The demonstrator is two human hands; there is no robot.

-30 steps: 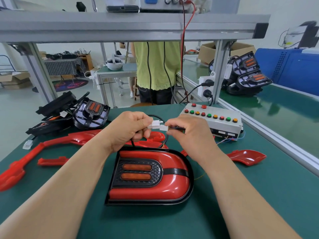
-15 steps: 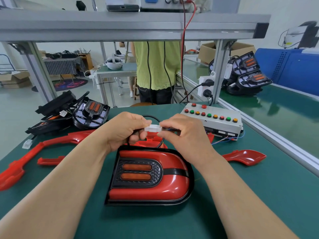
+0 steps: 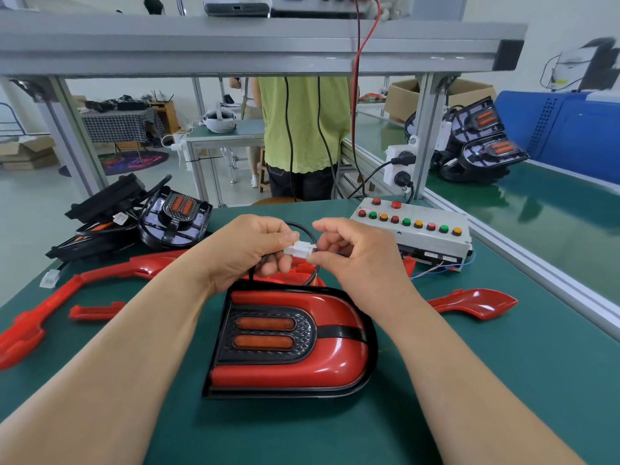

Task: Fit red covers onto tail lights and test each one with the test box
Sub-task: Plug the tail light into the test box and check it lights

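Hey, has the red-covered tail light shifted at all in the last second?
No. The tail light lies where it was, just as near the test box. The left hand and right hand pinch the white connector above it.

Your left hand [image 3: 245, 250] and right hand [image 3: 359, 260] both pinch the white connector [image 3: 299, 249], just above the red-covered tail light [image 3: 288, 340] sitting mid-table [image 3: 503, 380]. From that light, the test box [image 3: 416, 236] is at 2 o'clock, the bare tail lights [image 3: 174, 219] are piled at 10, and a loose red cover [image 3: 476, 303] lies at 3.
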